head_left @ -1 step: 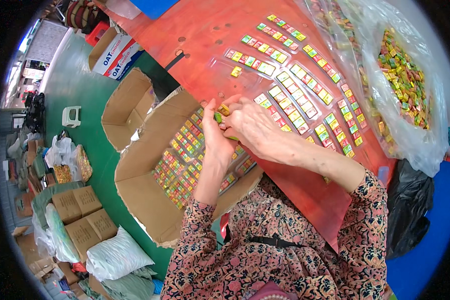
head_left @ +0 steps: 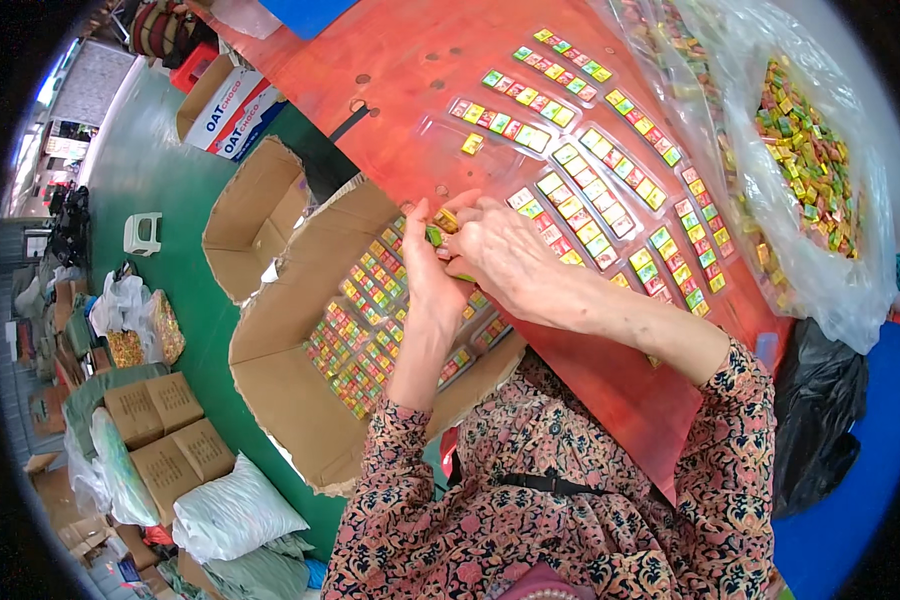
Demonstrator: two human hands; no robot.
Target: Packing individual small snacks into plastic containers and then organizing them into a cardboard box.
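Observation:
My left hand (head_left: 433, 270) and my right hand (head_left: 510, 255) meet above the near edge of the red table, beside an open cardboard box. Cupped in the left hand's fingers are a few small wrapped candies (head_left: 434, 236), green, yellow and pinkish. The right hand's fingers are bent over the same candies, partly hiding them. Just beyond the hands, a clear plastic tray (head_left: 432, 128) holds a single yellow candy (head_left: 473, 144) at its near end. Rows of filled clear trays (head_left: 580, 205) lie to the right, each with a line of coloured candies.
The cardboard box (head_left: 270, 400) at left holds layers of filled trays (head_left: 355, 350). A large clear bag of loose candies (head_left: 810, 150) stands on the table's right side, with a black plastic bag (head_left: 820, 410) below it. More cartons (head_left: 185, 455), sacks and a white stool (head_left: 143, 233) are at left.

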